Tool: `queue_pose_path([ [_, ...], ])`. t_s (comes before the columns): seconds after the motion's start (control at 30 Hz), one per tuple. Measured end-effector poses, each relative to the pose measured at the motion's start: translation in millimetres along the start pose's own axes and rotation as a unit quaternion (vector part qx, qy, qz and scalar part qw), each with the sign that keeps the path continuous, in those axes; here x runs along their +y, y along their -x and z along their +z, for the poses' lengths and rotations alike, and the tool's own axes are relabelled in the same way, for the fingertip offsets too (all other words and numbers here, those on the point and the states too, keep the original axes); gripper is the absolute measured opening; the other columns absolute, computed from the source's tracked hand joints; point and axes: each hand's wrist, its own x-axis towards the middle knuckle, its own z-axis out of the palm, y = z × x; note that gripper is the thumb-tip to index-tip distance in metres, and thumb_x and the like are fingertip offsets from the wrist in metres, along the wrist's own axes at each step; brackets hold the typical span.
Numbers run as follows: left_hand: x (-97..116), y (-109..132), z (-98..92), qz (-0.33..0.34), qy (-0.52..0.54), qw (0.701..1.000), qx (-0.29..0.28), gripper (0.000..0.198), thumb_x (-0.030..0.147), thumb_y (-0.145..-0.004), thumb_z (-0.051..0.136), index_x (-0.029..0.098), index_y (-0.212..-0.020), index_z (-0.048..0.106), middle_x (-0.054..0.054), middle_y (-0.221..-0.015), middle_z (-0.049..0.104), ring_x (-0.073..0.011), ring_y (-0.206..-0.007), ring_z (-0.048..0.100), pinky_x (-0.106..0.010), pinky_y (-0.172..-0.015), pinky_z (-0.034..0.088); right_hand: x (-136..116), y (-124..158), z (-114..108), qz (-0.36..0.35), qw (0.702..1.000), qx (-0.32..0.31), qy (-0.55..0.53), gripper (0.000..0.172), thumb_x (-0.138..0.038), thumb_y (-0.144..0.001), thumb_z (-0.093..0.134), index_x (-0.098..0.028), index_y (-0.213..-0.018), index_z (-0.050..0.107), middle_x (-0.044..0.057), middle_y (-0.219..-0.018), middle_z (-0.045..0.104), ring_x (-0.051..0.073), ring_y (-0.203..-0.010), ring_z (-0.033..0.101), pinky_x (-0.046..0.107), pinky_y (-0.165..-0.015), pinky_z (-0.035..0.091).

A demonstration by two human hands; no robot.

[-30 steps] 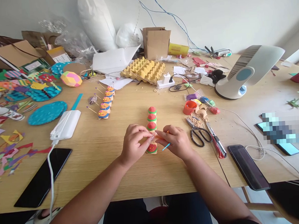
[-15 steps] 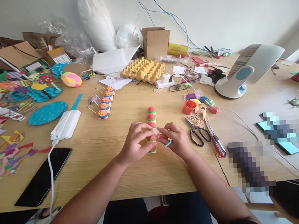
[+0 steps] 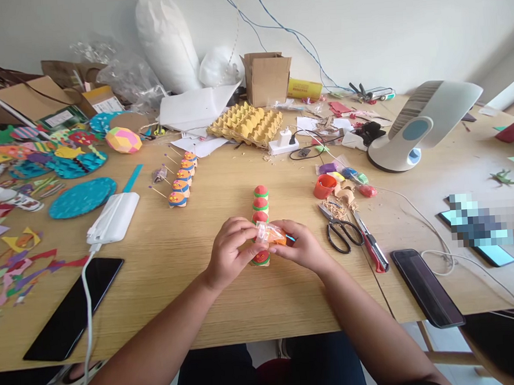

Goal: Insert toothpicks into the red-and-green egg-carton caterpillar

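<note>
Left hand (image 3: pixel 230 252): fingers (image 3: pixel 247 234) pinch the bag (image 3: pixel 268 231).
Right hand (image 3: pixel 304 249): fingers closed on the bag too.
Bag: clear, orange lump (image 3: pixel 278 237) inside.

bare table (image 3: pixel 192 278) lies open left of the left hand (image 3: pixel 231 247); scissors (image 3: pixel 341 231) and a box cutter (image 3: pixel 371 245) crowd the right hand (image 3: pixel 301 245)'s far side.
</note>
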Motion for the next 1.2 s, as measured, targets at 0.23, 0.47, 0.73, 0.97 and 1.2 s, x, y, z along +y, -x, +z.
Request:
queue_pose_path([
  [0.23, 2, 0, -0.3, 0.004, 0.058, 0.998, -0.002, 0.03, 0.052, -0.093, 0.068, 0.024, -0.1, 0.077, -0.006, -0.091, 0.072, -0.0215, -0.094, 0.063, -0.037, -0.089, 0.052, -9, 2, -2, -0.006, 1.0, 0.024, -0.017, 0.028, -0.041, -0.091, 0.073, -0.018, -0.107, 0.068, 0.007, -0.094, 0.074, 0.017, -0.078, 0.067, 0.028, -0.067, 0.053],
  [0.47, -1, 1, 1.2, -0.255, 0.3, 0.915, -0.089, 0.033, 0.045, -0.101, 0.057, 0.023, -0.111, 0.078, -0.009, -0.113, 0.067, -0.0218, -0.107, 0.065, -0.033, -0.092, 0.055, -7, 0, -6, -0.069, 0.994, 0.024, 0.08, 0.024, -0.032, -0.093, 0.071, -0.019, -0.113, 0.066, 0.007, -0.095, 0.071, 0.018, -0.083, 0.066, 0.03, -0.073, 0.053],
  [0.73, -3, -2, 0.0, -0.282, 0.22, 0.925, -0.126, 0.024, 0.043, -0.088, 0.077, 0.027, -0.106, 0.081, -0.005, -0.112, 0.068, -0.0185, -0.1, 0.065, -0.028, -0.086, 0.054, 0, 5, -6, -0.057, 0.981, -0.006, 0.187, 0.032, -0.032, -0.094, 0.07, -0.025, -0.125, 0.063, 0.009, -0.105, 0.072, 0.02, -0.087, 0.07, 0.029, -0.071, 0.052],
  [0.97, 2, -2, 1.8, -0.139, 0.102, 0.982, -0.072, 0.009, 0.032, -0.089, 0.077, 0.028, -0.096, 0.081, -0.003, -0.098, 0.071, -0.0188, -0.1, 0.063, -0.032, -0.091, 0.05, 0, 9, 3, -0.062, 0.977, 0.009, 0.204, 0.023, -0.03, -0.094, 0.068, -0.024, -0.114, 0.057, 0.006, -0.097, 0.074, 0.02, -0.078, 0.07, 0.028, -0.065, 0.047],
  [1.2, 3, -2, 1.4, -0.052, 0.035, 0.998, -0.033, 0.008, 0.019, -0.092, 0.072, 0.024, -0.088, 0.076, -0.003, -0.096, 0.072, -0.0191, -0.101, 0.06, -0.034, -0.093, 0.049, -2, 7, 8, -0.073, 0.977, 0.013, 0.2, 0.022, -0.03, -0.094, 0.069, -0.024, -0.111, 0.056, 0.006, -0.096, 0.075, 0.019, -0.077, 0.07, 0.027, -0.065, 0.048],
])
